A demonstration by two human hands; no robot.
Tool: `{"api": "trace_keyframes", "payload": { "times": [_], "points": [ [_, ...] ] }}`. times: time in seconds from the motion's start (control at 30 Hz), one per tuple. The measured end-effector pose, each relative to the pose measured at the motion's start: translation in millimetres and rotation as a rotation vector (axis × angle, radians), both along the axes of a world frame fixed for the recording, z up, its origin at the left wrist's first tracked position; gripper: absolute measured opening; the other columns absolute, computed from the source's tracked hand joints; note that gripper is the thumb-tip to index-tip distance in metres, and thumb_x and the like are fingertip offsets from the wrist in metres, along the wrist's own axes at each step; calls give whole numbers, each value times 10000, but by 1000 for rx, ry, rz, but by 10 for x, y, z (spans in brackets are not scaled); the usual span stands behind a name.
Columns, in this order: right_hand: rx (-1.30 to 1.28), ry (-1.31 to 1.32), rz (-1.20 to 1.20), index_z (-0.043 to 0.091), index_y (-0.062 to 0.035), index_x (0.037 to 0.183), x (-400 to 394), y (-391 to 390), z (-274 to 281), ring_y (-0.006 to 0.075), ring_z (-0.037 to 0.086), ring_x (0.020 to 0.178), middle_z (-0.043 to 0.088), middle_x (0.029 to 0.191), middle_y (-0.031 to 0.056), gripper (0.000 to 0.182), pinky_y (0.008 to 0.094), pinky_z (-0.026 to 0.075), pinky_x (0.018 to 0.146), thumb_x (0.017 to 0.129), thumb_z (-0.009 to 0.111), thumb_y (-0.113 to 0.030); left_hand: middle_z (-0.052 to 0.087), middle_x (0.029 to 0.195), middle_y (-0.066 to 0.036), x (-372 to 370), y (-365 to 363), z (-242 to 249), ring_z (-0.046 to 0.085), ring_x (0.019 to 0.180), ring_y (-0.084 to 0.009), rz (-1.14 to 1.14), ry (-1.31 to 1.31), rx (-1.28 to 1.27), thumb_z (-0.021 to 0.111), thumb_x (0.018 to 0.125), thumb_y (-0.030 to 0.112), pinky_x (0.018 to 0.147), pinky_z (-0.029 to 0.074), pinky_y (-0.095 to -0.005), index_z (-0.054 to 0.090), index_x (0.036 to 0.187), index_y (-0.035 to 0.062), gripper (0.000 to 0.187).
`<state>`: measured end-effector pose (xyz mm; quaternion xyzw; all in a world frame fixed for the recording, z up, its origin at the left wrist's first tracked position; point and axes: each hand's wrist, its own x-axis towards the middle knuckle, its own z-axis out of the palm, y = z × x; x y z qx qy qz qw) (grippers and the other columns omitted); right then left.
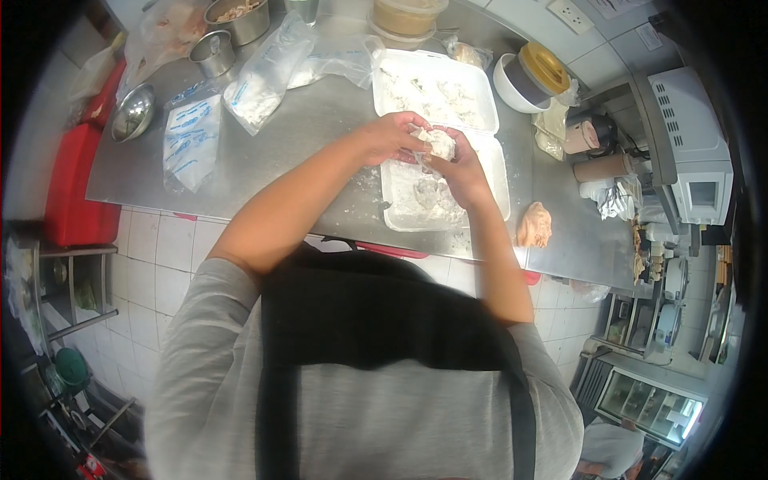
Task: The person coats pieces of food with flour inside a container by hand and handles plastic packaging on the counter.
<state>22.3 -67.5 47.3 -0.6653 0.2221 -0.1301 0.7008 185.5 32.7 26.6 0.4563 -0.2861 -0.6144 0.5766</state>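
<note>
Between my two hands is a lump coated in white flour (437,143); the coating hides what lies beneath. My left hand (396,138) closes on it from the left, fingers curled. From the right and below, my right hand (459,166) wraps round the same lump. Both hands are above an open white foam clamshell box (502,178), around its fold. Loose flour and clumps (432,192) lie in the near half, and more flour (432,98) covers the far half. A raw-looking orange-pink piece of meat (534,225) rests on the steel table, right of the box.
Flour bags (192,140) and a metal bowl (133,113) lie left on the steel table (312,152). Metal pots (240,24) and a plastic tub (406,18) stand behind. A white bowl (504,88) with a yellow-lidded container is at right. Another person (612,448) is lower right.
</note>
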Motion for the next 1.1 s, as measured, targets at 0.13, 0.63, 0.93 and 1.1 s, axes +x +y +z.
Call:
{"api": "trace_keyframes", "payload": {
  "times": [0.13, 0.63, 0.93, 1.1],
  "points": [
    [244, -46, -5, 424, -14, 1238, -26, 0, 59, 152, 566, 888, 564, 1043, 82, 508, 292, 477, 752, 782, 650, -7, 574, 966, -38, 29, 8, -20, 567, 912, -141, -16, 42, -28, 648, 810, 39, 764, 465, -307, 508, 1098, 98, 325],
    [150, -44, 13, 442, -6, 1232, -54, 3, 63, 140, 562, 965, 569, 1081, 75, 481, 282, 465, 789, 792, 636, 5, 583, 907, -21, -6, 31, 28, 568, 836, -98, -39, 10, -68, 648, 805, 22, 694, 456, -251, 505, 1057, 108, 302],
    [266, -32, 18, 402, -10, 1279, -77, -2, 101, 149, 561, 980, 561, 1111, 87, 512, 300, 475, 791, 822, 629, -37, 590, 930, -6, 5, 32, -14, 563, 849, -85, -55, 72, -86, 649, 812, 36, 697, 457, -242, 514, 1055, 108, 287],
    [149, 11, 44, 408, -3, 1272, -81, -27, 69, 154, 558, 990, 560, 1110, 89, 486, 303, 482, 793, 834, 615, -49, 579, 951, 4, 8, 54, 0, 560, 885, -87, -71, 71, -80, 643, 816, 34, 707, 459, -236, 518, 1055, 111, 281]
  ]
}}
